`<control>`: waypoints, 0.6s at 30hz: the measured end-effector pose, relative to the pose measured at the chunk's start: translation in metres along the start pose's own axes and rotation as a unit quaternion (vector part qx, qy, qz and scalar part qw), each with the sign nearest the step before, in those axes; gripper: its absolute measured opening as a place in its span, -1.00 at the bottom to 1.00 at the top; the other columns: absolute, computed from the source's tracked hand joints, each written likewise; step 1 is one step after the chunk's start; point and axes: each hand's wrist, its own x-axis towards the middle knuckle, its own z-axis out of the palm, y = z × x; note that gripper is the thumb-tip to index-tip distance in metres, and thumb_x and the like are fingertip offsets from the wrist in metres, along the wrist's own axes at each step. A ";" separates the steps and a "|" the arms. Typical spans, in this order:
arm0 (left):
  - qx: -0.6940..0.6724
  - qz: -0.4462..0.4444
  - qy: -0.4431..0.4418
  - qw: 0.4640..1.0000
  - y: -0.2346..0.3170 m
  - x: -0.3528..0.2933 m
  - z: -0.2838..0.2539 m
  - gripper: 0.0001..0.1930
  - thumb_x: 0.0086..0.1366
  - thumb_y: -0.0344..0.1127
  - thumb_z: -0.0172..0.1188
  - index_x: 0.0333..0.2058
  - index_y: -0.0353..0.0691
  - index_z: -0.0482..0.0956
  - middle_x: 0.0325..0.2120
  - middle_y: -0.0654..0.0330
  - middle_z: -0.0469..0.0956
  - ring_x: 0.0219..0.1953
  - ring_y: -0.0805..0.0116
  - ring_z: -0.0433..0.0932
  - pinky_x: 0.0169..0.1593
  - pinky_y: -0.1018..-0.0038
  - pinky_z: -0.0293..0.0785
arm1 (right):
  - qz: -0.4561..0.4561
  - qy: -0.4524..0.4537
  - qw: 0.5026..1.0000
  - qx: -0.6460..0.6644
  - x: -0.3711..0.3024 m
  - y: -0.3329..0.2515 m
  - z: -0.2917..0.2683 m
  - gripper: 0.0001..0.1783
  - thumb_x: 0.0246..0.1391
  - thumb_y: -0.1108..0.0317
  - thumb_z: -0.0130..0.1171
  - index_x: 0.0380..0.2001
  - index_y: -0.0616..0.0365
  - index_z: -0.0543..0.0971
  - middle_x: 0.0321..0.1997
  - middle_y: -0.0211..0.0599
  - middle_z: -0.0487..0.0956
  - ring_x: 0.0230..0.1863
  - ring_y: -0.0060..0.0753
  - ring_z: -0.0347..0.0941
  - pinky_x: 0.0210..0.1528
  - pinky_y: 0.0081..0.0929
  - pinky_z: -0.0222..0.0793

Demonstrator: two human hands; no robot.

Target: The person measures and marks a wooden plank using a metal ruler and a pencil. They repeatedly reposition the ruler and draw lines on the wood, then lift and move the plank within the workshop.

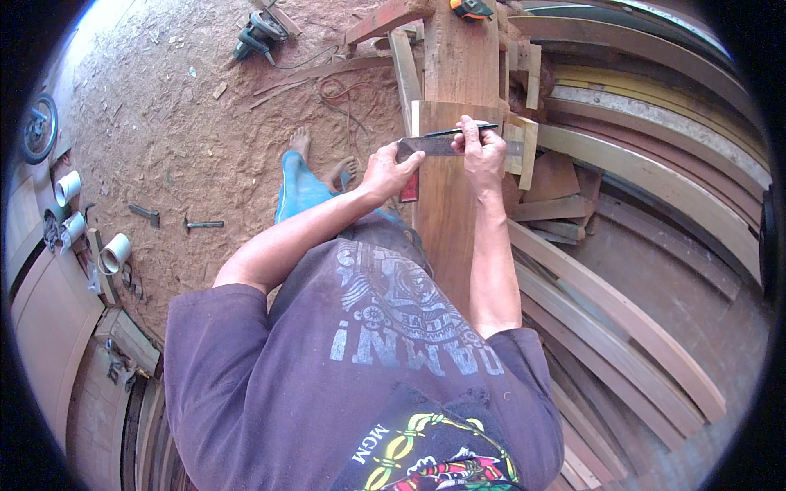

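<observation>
1. The bare left hand (388, 173) holds a flat grey metal straightedge (439, 147) across a smooth brown wooden board (446, 200).
2. The bare right hand (483, 155) grips a slim black pen-like marker (442, 132) near it.

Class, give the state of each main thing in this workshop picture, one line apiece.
Board: lying flat
Ruler: laid across the board
Pencil: held, nearly level
Right hand: closed around the pencil
Left hand: at the ruler's left end, thumb on it
Floor: strewn with shavings
Hammer: lying on the floor
Power tool: resting there, running or not unclear
</observation>
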 end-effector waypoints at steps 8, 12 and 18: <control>0.014 -0.003 0.010 1.000 0.005 -0.002 -0.001 -0.58 0.33 0.03 0.31 -0.08 -0.22 0.71 -0.24 -0.03 0.74 -0.15 0.09 0.73 -0.02 0.22 0.58 | -0.024 -0.014 0.999 -0.023 0.009 0.001 -0.008 -0.65 0.33 0.14 0.29 -0.35 0.24 0.69 -0.52 -0.42 0.62 -0.52 -0.65 0.52 -0.44 -0.60 0.44; 0.004 -0.004 0.010 1.000 0.010 -0.005 -0.003 -0.59 0.33 0.02 0.31 -0.08 -0.22 0.71 -0.25 -0.02 0.75 -0.17 0.12 0.73 -0.03 0.23 0.58 | -0.025 -0.006 1.000 -0.006 0.007 0.001 -0.007 -0.64 0.34 0.12 0.28 -0.35 0.23 0.68 -0.53 -0.44 0.61 -0.51 -0.65 0.51 -0.44 -0.61 0.43; -0.017 0.007 0.010 1.000 0.006 -0.004 -0.002 -0.57 0.33 0.01 0.32 -0.06 -0.24 0.71 -0.25 -0.02 0.75 -0.17 0.14 0.73 -0.03 0.24 0.58 | -0.016 -0.004 0.999 0.042 0.003 -0.004 -0.006 -0.70 0.36 0.16 0.26 -0.29 0.20 0.69 -0.49 -0.45 0.62 -0.49 -0.65 0.52 -0.40 -0.61 0.46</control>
